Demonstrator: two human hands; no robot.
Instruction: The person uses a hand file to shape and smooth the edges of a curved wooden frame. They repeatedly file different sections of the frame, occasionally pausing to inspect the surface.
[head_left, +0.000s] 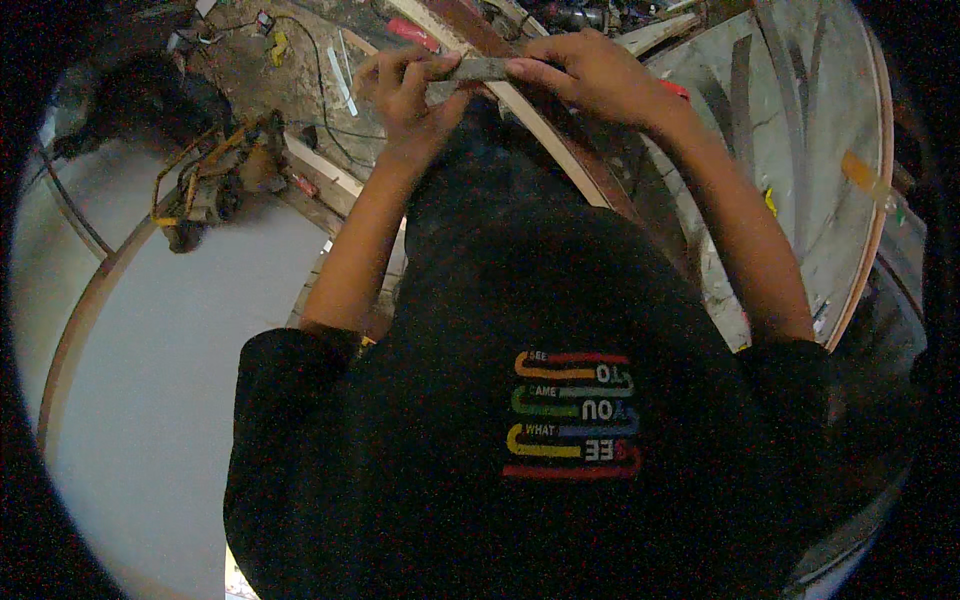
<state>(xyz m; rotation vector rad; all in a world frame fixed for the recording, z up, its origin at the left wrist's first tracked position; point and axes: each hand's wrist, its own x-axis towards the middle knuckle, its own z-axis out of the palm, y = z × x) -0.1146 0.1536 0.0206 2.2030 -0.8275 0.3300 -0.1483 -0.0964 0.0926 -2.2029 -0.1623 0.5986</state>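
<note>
A short, grey, flat strip (pixel 483 69) lies crosswise over a long wooden board (pixel 548 140) with a pale edge and a reddish-brown face. Its exact kind cannot be made out. My left hand (pixel 408 95) pinches the left end between thumb and curled fingers. At the other end, the thumb and bent fingers of my right hand (pixel 592 78) grip it. The board runs from the top middle down toward my lap, and its lower end is lost against my dark clothing.
To the left is a yellow-framed tool or fixture (pixel 195 185) beside a large pale sheet (pixel 190 380). A curved grey panel (pixel 780 130) with a wooden rim stands at the right. A red object (pixel 412 34), a black cable (pixel 322 95) and scraps litter the floor ahead.
</note>
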